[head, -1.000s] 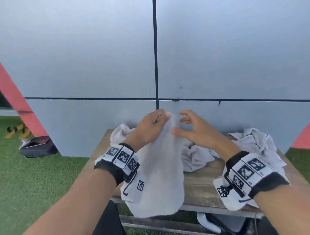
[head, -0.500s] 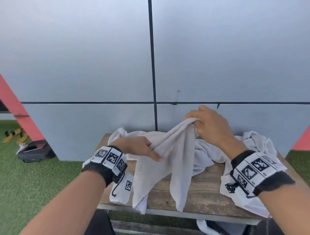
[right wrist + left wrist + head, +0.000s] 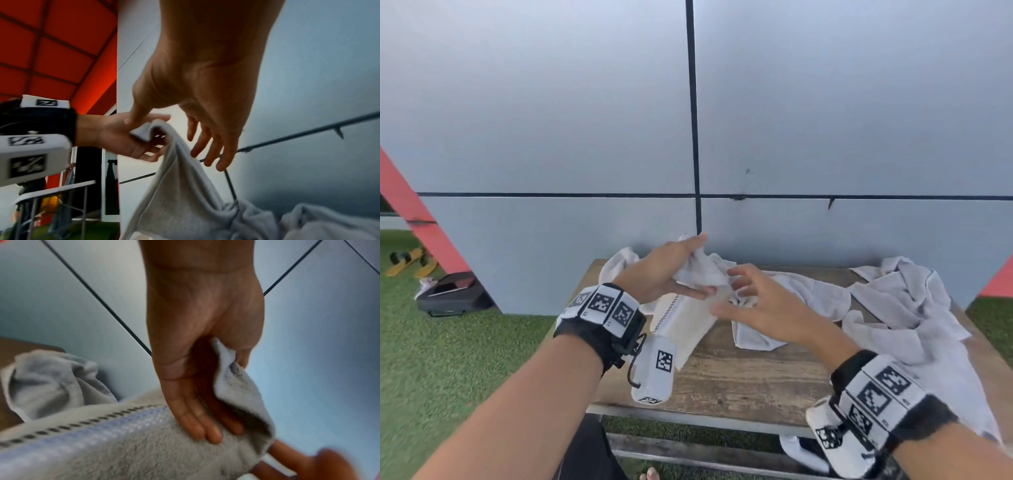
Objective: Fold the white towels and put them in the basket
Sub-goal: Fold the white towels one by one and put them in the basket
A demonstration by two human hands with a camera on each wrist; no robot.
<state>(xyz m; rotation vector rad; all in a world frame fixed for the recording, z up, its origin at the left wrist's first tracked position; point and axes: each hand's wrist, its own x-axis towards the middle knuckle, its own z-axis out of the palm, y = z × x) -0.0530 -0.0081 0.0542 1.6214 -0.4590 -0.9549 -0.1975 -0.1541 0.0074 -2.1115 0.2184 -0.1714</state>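
Left hand [image 3: 664, 270] pinches towel [image 3: 688, 318] above the table's [image 3: 750, 373] far-left corner; right hand [image 3: 763, 308], fingers spread, holds nothing.

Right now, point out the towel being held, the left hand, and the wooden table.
held towel [image 3: 681, 322], head view, on its hanging panel beside the stitched border.
left hand [image 3: 657, 270], head view, on the back of the hand.
wooden table [image 3: 750, 373], head view, on bare planks near the front edge.
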